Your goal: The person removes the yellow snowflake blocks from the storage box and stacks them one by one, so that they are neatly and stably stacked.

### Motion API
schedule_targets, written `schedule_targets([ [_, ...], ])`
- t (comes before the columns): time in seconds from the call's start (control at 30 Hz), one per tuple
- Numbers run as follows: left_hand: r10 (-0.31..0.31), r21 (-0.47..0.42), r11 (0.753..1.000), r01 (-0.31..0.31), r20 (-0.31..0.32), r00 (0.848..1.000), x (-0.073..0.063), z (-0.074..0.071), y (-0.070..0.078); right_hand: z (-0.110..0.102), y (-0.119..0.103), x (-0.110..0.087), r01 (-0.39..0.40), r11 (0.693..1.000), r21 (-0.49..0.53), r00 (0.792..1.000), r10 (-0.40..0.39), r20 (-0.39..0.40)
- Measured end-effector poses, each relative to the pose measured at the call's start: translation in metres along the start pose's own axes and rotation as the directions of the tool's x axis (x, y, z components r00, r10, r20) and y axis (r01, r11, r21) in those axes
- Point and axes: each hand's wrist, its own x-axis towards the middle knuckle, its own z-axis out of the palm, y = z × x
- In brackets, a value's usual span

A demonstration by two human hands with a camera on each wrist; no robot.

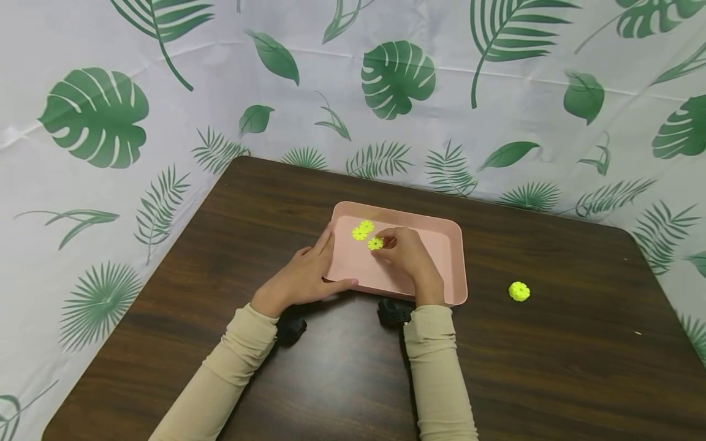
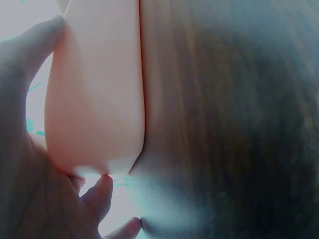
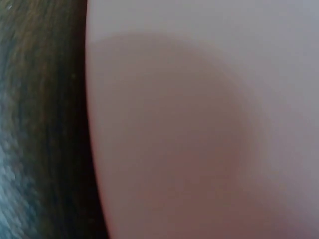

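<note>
A pink tray [image 1: 394, 263] lies on the table. My left hand [image 1: 300, 272] spans its near left corner, fingers stretched along the left wall and thumb along the near wall. In the left wrist view, fingertips [image 2: 102, 186] touch the tray's end wall. My right hand [image 1: 405, 251] reaches over the tray and pinches a yellow notched disc [image 1: 375, 244] between thumb and fingers. Just left of it, two more yellow discs [image 1: 362, 230] overlap on the tray floor. Only tray wall [image 3: 174, 124] and table show in the right wrist view.
To the right of the tray, a small pile of yellow discs [image 1: 519, 291] sits on the dark wooden table [image 1: 562, 343]. A leaf-patterned cloth [image 1: 309, 104] hangs behind the table. Black wrist devices [image 1: 394, 312] show under both wrists.
</note>
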Motion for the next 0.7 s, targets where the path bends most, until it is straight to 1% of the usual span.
schedule_targets([
  [0.27,-0.003,-0.009,1.000,0.003,0.004,1.000,0.000,0.001,0.000,-0.001,0.002,-0.003,-0.026,1.000,-0.004,1.000,0.026,-0.003],
  [0.37,-0.001,-0.002,1.000,0.001,0.008,1.000,-0.001,0.001,0.001,-0.002,0.001,-0.004,-0.009,1.000,0.006,1.000,0.009,-0.009],
  [0.5,0.008,0.006,1.000,-0.008,0.003,1.000,-0.001,0.000,0.002,-0.005,0.000,-0.005,0.043,0.999,0.023,0.999,-0.042,-0.019],
  [0.7,-0.003,0.004,1.000,0.003,0.010,1.000,0.000,0.001,-0.001,-0.011,-0.003,-0.008,0.089,0.995,0.031,0.995,-0.088,-0.043],
])
